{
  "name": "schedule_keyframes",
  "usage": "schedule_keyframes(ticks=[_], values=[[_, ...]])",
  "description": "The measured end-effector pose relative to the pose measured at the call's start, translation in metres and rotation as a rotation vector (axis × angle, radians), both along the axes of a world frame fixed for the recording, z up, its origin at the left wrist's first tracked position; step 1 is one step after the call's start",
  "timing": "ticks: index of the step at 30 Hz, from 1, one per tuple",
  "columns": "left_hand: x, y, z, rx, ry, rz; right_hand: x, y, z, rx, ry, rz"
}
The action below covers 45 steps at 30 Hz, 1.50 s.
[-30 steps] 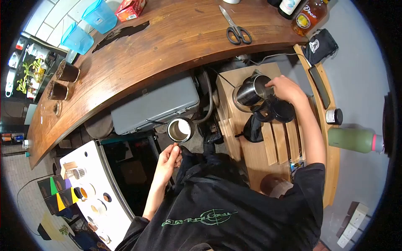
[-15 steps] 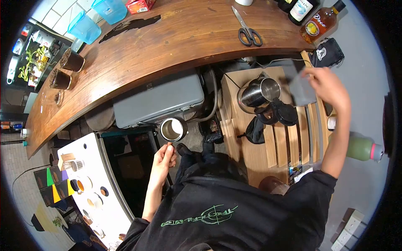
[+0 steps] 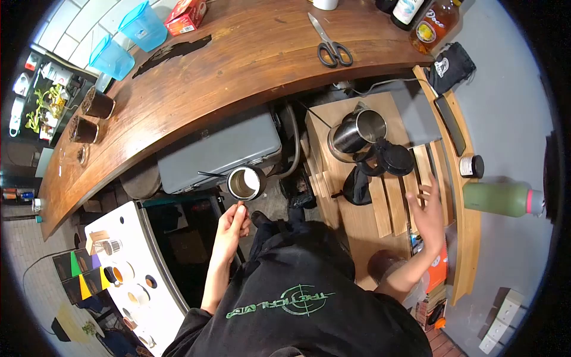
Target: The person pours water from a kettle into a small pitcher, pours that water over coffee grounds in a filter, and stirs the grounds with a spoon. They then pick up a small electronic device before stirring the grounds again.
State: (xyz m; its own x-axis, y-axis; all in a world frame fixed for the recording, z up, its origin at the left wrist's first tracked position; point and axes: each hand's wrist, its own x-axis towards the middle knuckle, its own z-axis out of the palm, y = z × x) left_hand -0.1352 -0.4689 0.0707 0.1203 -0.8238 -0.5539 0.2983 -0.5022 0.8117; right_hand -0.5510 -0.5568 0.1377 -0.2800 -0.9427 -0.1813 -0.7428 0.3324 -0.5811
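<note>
My left hand [image 3: 235, 225] grips a metal mug [image 3: 245, 182] at the side nearest me, fingers pinched at the handle. Something white shows inside the mug, and a thin dark stick [image 3: 212, 174] sticks out beyond its left rim. My right hand [image 3: 428, 214] hangs over the wooden slats [image 3: 380, 205] with its fingers spread and nothing in them. Just beyond its fingertips is the kettle's black lid [image 3: 395, 159], which is flipped up. The steel kettle [image 3: 357, 132] stands on a wooden surface, its mouth uncovered. A black cloth pouch [image 3: 357, 187] lies beside it.
A wooden counter [image 3: 238, 71] curves across the top, with scissors [image 3: 331, 44], bottles [image 3: 431, 27] and blue containers [image 3: 143, 27] on it. Along the right ledge are a phone [image 3: 450, 126], a small jar [image 3: 471, 166] and a green bottle [image 3: 499, 199]. A grey case [image 3: 217, 149] sits under the counter.
My right hand has come back toward me from the far right ledge and opened. The grey blurred shape beside it is gone from there. My left hand and the mug stay nearly still.
</note>
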Motion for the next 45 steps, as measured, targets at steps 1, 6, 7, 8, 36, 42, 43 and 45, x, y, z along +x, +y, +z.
schedule_keyframes(ticks=[1, 6, 7, 8, 36, 42, 43, 45], values=[[-0.001, -0.001, 0.001, 0.003, -0.004, -0.01, -0.005, -0.002, -0.024, 0.016, -0.092, -0.004], [-0.008, -0.01, 0.003, -0.007, -0.007, -0.068, 0.026, -0.029, -0.087, -0.464, -0.307, 0.022], [-0.008, -0.011, 0.003, -0.009, -0.012, -0.068, 0.033, -0.031, -0.096, -0.591, -0.332, 0.004], [-0.009, -0.01, 0.004, -0.017, -0.01, -0.072, 0.038, -0.031, -0.105, -0.675, -0.443, -0.008], [-0.005, 0.007, 0.003, 0.013, -0.013, 0.003, 0.079, -0.14, -0.101, -0.558, 0.121, 0.185], [-0.007, 0.003, 0.001, 0.02, 0.024, 0.001, 0.083, -0.143, -0.096, -0.482, 0.192, 0.184], [-0.008, 0.002, 0.001, 0.018, 0.018, -0.003, 0.083, -0.143, -0.095, -0.484, 0.194, 0.185], [-0.01, 0.0, 0.002, 0.002, 0.02, -0.011, 0.084, -0.144, -0.092, -0.448, 0.203, 0.186]])
